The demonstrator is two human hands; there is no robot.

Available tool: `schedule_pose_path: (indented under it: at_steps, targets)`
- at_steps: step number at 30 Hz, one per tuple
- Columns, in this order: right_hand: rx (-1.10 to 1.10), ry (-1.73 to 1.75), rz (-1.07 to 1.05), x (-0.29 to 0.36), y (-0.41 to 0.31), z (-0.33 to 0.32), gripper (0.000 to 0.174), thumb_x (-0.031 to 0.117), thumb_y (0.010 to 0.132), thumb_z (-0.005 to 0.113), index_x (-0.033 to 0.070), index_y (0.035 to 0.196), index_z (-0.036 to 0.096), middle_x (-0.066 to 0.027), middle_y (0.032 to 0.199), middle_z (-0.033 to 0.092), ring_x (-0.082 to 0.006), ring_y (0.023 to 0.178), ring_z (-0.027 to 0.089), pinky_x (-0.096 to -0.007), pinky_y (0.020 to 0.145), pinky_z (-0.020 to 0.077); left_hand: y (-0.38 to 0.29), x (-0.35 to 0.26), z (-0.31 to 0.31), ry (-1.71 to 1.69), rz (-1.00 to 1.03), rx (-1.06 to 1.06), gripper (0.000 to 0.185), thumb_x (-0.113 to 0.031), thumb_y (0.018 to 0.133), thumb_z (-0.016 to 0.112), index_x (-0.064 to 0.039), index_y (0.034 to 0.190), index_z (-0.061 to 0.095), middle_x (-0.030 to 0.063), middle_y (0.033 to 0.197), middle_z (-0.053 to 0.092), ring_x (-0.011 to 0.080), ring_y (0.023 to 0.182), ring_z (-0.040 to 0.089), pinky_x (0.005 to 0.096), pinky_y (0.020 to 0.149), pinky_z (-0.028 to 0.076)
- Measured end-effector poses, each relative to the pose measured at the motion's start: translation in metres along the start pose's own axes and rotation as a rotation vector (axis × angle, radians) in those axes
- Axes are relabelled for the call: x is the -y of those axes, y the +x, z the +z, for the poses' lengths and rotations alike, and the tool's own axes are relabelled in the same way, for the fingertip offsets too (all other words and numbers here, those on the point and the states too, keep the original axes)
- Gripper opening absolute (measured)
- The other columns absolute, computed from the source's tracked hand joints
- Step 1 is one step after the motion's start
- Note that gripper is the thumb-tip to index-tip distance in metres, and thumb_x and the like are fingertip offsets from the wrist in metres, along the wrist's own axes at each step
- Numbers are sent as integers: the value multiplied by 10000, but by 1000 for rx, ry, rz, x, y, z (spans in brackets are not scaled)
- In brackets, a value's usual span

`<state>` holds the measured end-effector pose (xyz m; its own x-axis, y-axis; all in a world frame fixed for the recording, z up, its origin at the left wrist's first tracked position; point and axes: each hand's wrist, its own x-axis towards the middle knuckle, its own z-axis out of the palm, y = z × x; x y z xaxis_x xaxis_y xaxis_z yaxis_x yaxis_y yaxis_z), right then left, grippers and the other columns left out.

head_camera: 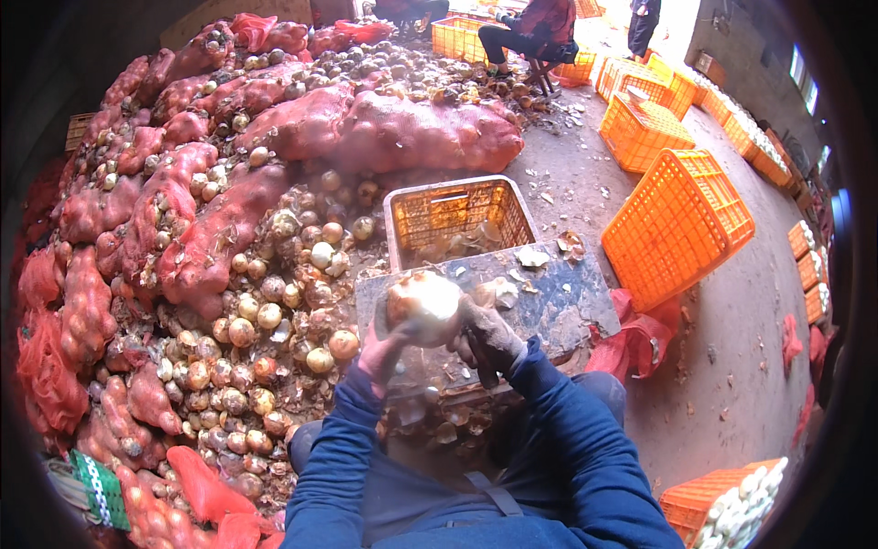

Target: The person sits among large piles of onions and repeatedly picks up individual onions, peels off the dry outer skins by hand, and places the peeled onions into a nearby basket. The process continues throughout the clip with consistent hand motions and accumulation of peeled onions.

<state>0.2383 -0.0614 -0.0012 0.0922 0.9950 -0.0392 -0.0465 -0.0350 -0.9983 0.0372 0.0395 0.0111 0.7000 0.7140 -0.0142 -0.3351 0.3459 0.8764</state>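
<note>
A large onion [424,309], partly peeled and glaring white on its right side, is held above a worn board [569,295]. My left hand [381,350], in a glove, cups it from the left and below. Against its right side rests my gloved right hand [495,337], with the fingers curled. Something dark and narrow sticks out beneath that hand; whether it is a tool's handle or a glove finger is unclear. Scraps of onion skin [532,256] lie on the board. Just beyond it stands an open plastic crate [458,187] with loose skins inside.
Loose onions [241,332] are heaped at my left, before red mesh sacks [425,134] full of onions. An orange crate [675,226] leans at my right above a red mesh bag [631,343]. White produce fills a crate [713,497] at lower right. A seated person [538,34] is further back.
</note>
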Motion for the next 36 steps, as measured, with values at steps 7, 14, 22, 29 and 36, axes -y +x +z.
schedule_pose_path:
  at_steps: [7, 14, 22, 29, 36]
  targets:
    - [-98, -113, 18, -26, 0, 23, 471, 328, 926, 641, 35, 1293, 598, -145, 1118, 686, -193, 983, 669, -297, 860, 538, -10, 45, -48, 382, -169, -178, 720, -194, 828, 796, -63, 1424, 414, 61, 1199, 611, 164, 1037, 603, 287, 847, 523]
    - [-560, -4, 86, -34, 13, 23, 263, 273, 919, 616, 122, 1126, 677, -96, 912, 702, -184, 765, 672, -333, 743, 557, -16, 18, 2, 232, -217, -248, 783, -111, 776, 829, -18, 1415, 385, 112, 1236, 604, 203, 1052, 631, 312, 894, 544]
    - [-454, -112, 76, -85, 0, 29, 248, 240, 978, 617, 29, 1093, 682, 25, 865, 673, -65, 780, 595, -237, 691, 496, -12, 42, -8, 472, -104, -239, 835, -106, 678, 893, 29, 1350, 416, 168, 1254, 597, 246, 1103, 632, 362, 969, 532]
    - [-558, -484, -337, -52, 6, 29, 222, 138, 970, 597, 41, 1164, 643, -30, 887, 652, -78, 782, 602, -254, 685, 507, -15, 28, 4, 753, -12, -167, 981, -125, 641, 913, 21, 1405, 314, 160, 1260, 575, 231, 1137, 599, 341, 972, 514]
    - [-501, -626, -137, -68, -7, 15, 323, 298, 862, 665, 85, 1105, 652, -143, 987, 681, -272, 866, 662, -366, 750, 540, -7, 46, -6, 495, -227, -306, 950, -160, 761, 852, -29, 1477, 241, 134, 1222, 581, 183, 1028, 613, 298, 878, 536]
